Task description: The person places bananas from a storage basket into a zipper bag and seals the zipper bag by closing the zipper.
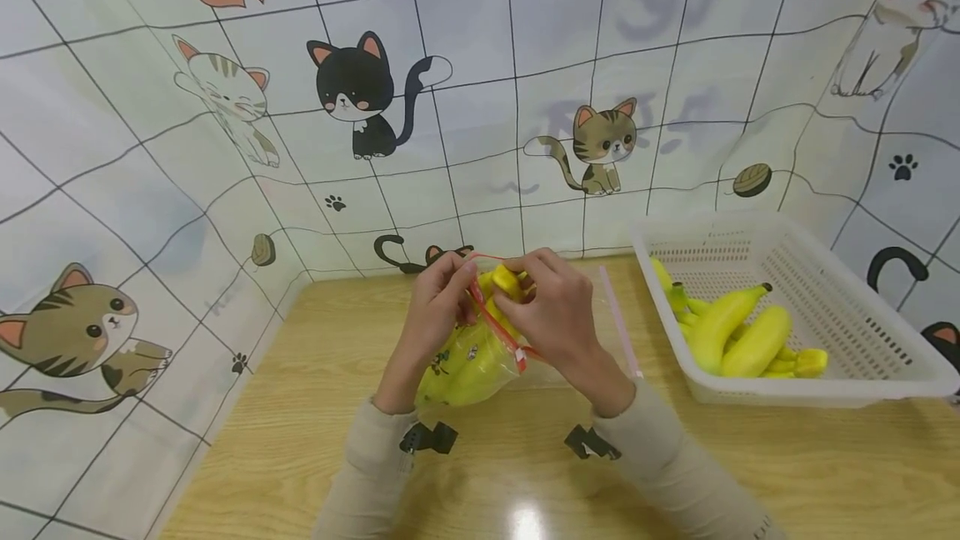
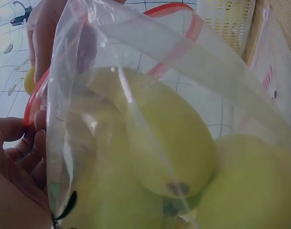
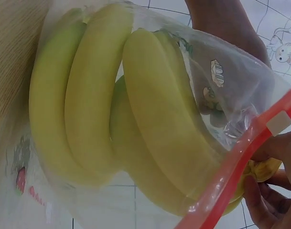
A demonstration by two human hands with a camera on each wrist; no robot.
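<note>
Passable across table point(image 1: 330, 373) at nine o'clock from banana bag point(image 1: 471, 352), and at six between sleeves point(image 1: 378, 465). Obstructed at twelve by wall point(image 1: 487, 165); at three, past second bag point(image 1: 600, 319), by basket point(image 1: 795, 394).

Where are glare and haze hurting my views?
Head: a bright glare spot on the table at the frame's bottom edge; left wrist: bananas look soft and hazy through the clear bag, white glints streaking its film; right wrist: dim, with small glints along the red strip.
</note>
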